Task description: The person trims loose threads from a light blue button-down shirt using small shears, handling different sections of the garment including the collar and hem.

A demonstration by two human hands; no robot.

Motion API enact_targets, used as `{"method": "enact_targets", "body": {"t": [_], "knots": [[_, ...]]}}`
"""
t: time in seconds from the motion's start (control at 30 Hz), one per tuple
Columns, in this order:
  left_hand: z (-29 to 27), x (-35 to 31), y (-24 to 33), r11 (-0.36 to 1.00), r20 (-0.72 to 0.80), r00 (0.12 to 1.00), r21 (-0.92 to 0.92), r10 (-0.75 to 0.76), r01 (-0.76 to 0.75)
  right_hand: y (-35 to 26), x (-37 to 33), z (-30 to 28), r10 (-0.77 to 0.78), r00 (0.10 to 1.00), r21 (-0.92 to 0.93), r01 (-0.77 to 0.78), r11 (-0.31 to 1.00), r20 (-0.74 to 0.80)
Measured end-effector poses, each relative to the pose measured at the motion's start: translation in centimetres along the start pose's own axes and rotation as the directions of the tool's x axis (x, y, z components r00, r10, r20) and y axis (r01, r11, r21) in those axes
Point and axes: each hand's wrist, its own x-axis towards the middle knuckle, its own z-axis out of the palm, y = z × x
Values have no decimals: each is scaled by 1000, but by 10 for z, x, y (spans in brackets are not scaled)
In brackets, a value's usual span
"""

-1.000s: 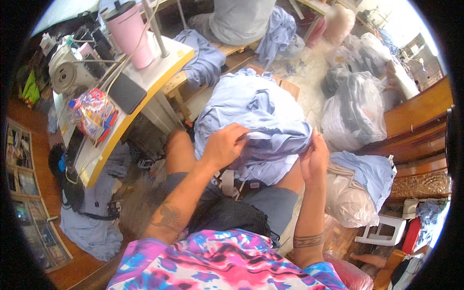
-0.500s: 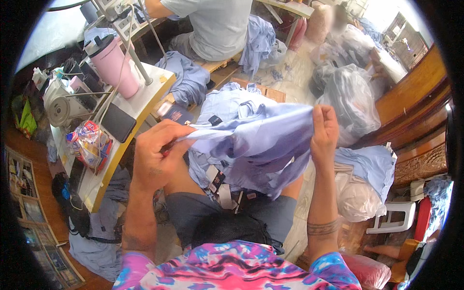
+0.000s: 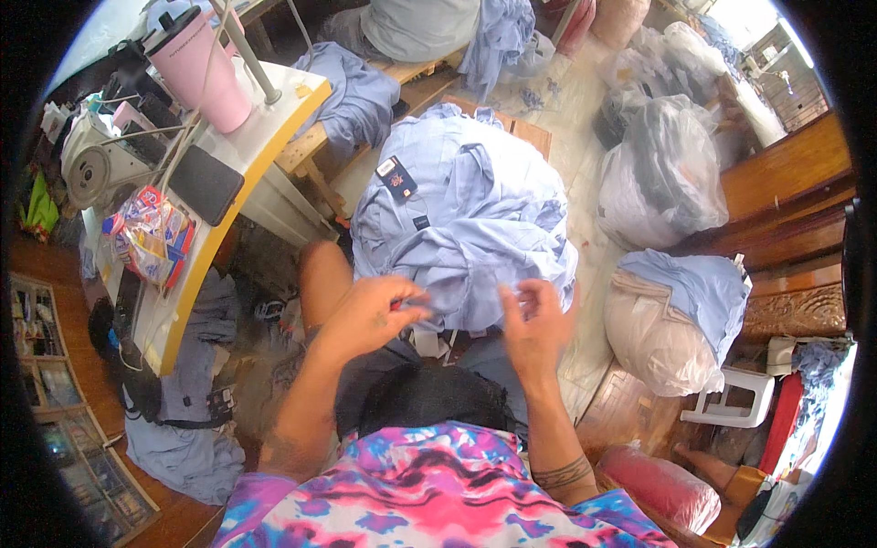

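Note:
A light blue garment lies crumpled on top of a heap of blue cloth in front of my knees. A dark hang tag rests on the heap's left side. At the near left edge of the garment is my left hand, its fingers curled round a small thing with a red part, mostly hidden in the grip. My right hand hovers at the garment's near right edge, slightly blurred, thumb and fingers apart with nothing visible between them.
To the left stands a yellow-edged table with a pink tumbler, a phone and a bag of snacks. Stuffed plastic bags line the right, near a white stool. Another person sits ahead.
The garment, held stretched up between both hands before, now lies on the heap. Both hands have come down closer together, and the right one has let go of the cloth.

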Motion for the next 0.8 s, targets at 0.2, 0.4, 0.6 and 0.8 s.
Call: {"method": "enact_targets", "body": {"t": [0.2,0.4,0.6,0.8], "knots": [[44,14,-3,979,-88,977,-86,-192,184,12,-19,46,-27,981,94,9,995,194],[54,-6,-12,973,-114,974,-154,-193,175,28,-5,59,117,881,440,-339,832,457],[70,-6,-10,947,-157,972,-296,-173,120,13,14,27,115,838,596,-469,652,533],[69,-4,21,872,-239,938,-478,-250,110,-18,21,7,299,791,703,-612,362,534]]}}
